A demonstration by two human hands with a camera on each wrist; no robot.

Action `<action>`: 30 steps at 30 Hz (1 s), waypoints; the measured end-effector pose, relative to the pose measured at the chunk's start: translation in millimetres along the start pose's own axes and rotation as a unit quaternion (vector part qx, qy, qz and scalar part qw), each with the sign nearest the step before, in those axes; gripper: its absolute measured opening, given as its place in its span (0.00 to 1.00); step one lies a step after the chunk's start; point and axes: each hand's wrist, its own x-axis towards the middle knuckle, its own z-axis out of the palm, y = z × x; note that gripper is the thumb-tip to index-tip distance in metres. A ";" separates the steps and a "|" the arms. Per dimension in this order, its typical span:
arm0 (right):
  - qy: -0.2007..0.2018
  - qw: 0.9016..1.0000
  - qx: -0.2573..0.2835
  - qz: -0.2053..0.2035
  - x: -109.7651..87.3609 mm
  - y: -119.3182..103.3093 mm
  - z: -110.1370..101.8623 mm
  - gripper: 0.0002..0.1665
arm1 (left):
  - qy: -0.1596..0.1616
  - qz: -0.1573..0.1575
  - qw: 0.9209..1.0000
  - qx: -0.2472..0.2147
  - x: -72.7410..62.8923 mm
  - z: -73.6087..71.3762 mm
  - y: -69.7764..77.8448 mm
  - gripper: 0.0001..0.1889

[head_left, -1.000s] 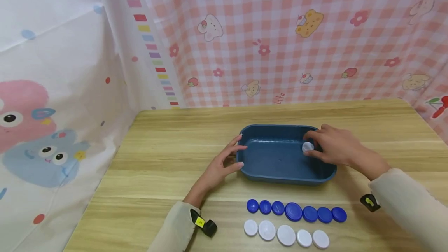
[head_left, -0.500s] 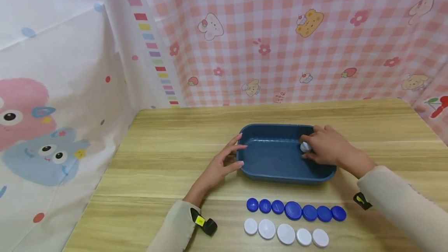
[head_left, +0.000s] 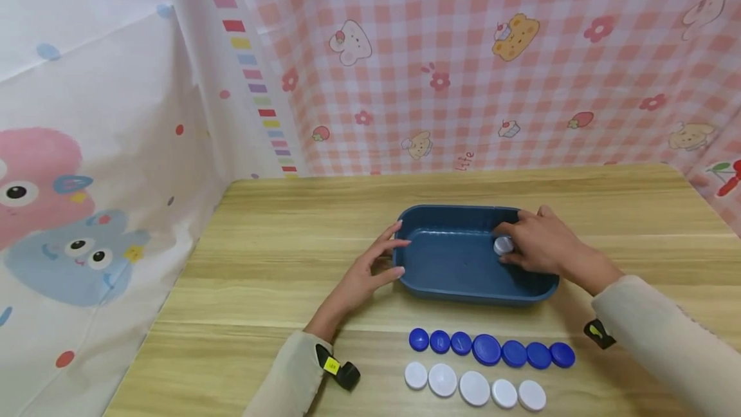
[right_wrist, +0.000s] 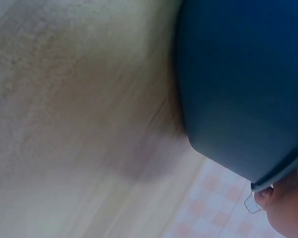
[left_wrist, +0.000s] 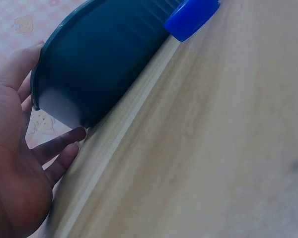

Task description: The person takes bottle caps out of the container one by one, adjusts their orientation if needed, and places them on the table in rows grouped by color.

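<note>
In the head view, a dark blue oblong plastic basin [head_left: 451, 266] stands on the wooden table. My right hand [head_left: 550, 246] reaches over its right end and pinches a small white bottle cap [head_left: 503, 245] between thumb and fingers, low inside. At the left end, my left hand [head_left: 361, 275] touches the rim with spread fingers. The left wrist view has the left hand [left_wrist: 15, 148] against the basin's outer wall [left_wrist: 99, 59]. From the right wrist, only part of the right hand [right_wrist: 290, 210] shows past the basin's edge; the cap is hidden there.
In front of the basin lies a row of several blue bottle caps [head_left: 487, 349]. Nearer to me is a row of several white bottle caps [head_left: 474, 389]. A pink checked cloth [head_left: 440, 114] hangs behind the table [head_left: 301, 230], and a white patterned cloth [head_left: 116, 114] at left.
My right hand has shifted slightly left into the basin with the white cap, then hardly moved in the last half second. The left hand stays at the rim.
</note>
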 end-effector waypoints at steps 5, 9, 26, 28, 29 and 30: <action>0.008 1.000 -0.019 -0.001 1.7 -2.2 0.3 0.19 | 0.000 -0.002 1.000 0.001 -0.2 -0.2 0.1 0.23; 0.011 1.000 -0.023 -0.002 1.7 -3.0 0.5 0.17 | 0.002 0.000 1.000 -0.002 -0.1 0.1 0.8 0.23; 0.025 0.999 0.034 0.007 -8.7 -12.4 -19.5 0.17 | 0.001 0.001 1.000 -0.003 -0.7 0.4 0.8 0.23; 0.036 0.998 0.041 0.003 -14.3 -15.6 -26.9 0.17 | 0.003 0.001 1.000 0.001 -0.7 0.4 0.3 0.23; 0.041 0.998 0.048 0.001 -17.9 -16.9 -30.4 0.17 | 0.003 0.001 1.000 0.002 -0.7 0.3 0.1 0.23; 0.046 0.998 0.051 0.000 -21.8 -18.3 -33.7 0.18 | 0.003 0.002 1.000 0.004 -0.8 0.3 -0.1 0.23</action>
